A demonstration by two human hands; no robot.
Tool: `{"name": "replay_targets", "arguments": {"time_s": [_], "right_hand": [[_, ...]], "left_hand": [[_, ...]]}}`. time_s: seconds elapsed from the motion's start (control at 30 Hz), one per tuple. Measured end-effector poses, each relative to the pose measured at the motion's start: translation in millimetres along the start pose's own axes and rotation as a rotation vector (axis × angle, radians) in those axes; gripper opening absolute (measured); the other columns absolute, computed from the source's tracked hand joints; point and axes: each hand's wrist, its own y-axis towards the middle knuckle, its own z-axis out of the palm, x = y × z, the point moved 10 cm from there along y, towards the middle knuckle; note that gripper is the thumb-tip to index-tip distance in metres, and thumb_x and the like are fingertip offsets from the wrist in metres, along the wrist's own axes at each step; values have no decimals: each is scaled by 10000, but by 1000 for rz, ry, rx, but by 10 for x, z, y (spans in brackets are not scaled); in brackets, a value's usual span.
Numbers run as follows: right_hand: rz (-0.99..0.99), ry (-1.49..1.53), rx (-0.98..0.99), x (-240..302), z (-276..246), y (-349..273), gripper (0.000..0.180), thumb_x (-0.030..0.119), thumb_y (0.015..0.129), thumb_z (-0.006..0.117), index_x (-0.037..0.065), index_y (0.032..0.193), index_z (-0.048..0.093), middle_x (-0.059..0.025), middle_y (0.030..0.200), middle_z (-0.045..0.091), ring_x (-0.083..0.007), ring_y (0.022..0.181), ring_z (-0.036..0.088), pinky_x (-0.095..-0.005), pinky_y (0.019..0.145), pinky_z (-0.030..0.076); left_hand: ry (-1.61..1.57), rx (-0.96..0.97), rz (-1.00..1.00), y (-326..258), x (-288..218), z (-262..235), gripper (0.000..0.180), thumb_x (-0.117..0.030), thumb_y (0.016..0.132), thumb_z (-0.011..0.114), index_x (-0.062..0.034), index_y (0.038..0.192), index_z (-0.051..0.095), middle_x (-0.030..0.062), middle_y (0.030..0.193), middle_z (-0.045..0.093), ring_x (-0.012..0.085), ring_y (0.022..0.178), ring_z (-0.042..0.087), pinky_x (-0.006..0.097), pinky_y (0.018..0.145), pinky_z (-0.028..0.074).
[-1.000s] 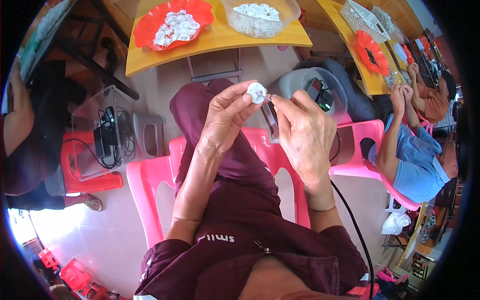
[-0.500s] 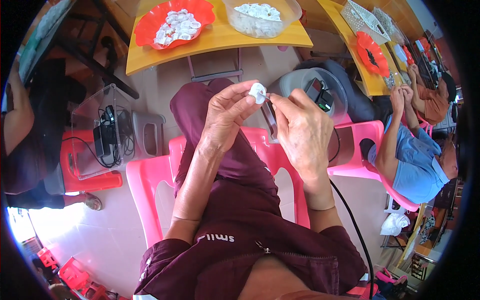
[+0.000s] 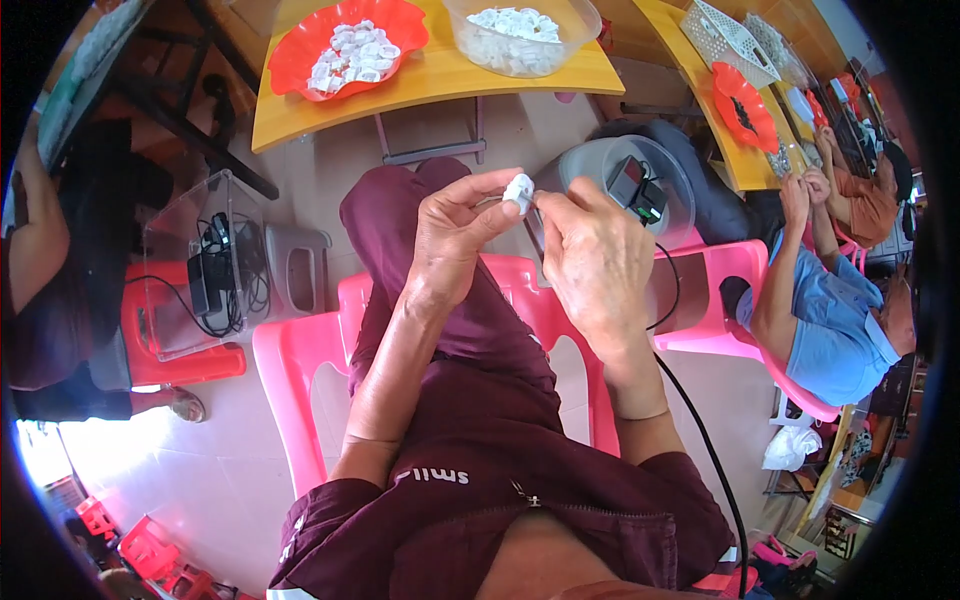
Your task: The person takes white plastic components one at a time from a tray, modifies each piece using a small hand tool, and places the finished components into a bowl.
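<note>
A small round white plastic piece (image 3: 519,192) is pinched upright between the thumb and fingers of my left hand (image 3: 455,225), above my lap. My right hand (image 3: 600,255) is closed just to its right, thumb and forefinger pressed together at the piece's edge. What those fingertips hold is too small to make out. On the yellow table (image 3: 440,98) ahead, a red wavy-rimmed bowl (image 3: 290,62) holds many similar white pieces. Beside it stands a clear plastic bowl (image 3: 510,60) with more of them.
Right of my hands, a clear round tub (image 3: 680,180) carries a black device (image 3: 636,188) with a cable. A clear box (image 3: 180,300) of black cables stands on a red stool (image 3: 215,362) at left. A person in blue (image 3: 830,325) sits at right on a pink chair (image 3: 715,300).
The white piece has turned, so its face shows less, and sits slightly lower. My right hand has shifted a little left, its fingertips still at the piece.
</note>
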Motion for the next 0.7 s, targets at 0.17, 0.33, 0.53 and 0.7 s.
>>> {"name": "replay_targets", "arguments": {"time_s": [0.17, 0.33, 0.53, 0.7], "right_hand": [[21, -16, 20, -20, -70, -34, 92, 84, 711, 613, 77, 801, 628, -63, 704, 508, -240, 637, 587, -369, 501, 460], [54, 57, -25, -59, -216, -43, 126, 68, 726, 634, 93, 848, 654, -68, 691, 508, -253, 594, 568, -363, 489, 428], [46, 94, -41, -37, -158, -36, 143, 90, 717, 641, 99, 858, 656, -61, 700, 507, -239, 615, 580, -358, 490, 442], [34, 85, -38, -51, -104, -24, 150, 91, 715, 645, 100, 864, 660, -61, 696, 507, -240, 618, 581, -360, 494, 443]], "left_hand": [[-28, 15, 7, 18, -21, 52, 301, 7, 802, 618, 5, 1100, 580, 101, 1001, 630, 169, 931, 601, 291, 856, 482], [-140, 60, 3, 33, -55, 38, 321, -40, 816, 620, -4, 1128, 558, 101, 1026, 626, 229, 1009, 593, 326, 895, 470], [-132, 29, -5, 19, -50, 16, 313, -20, 819, 605, -2, 1129, 559, 97, 1044, 618, 199, 989, 593, 316, 879, 480], [-86, 39, 5, 16, -67, 47, 309, -7, 809, 612, 1, 1115, 572, 90, 1031, 618, 161, 954, 590, 309, 871, 482]]}}
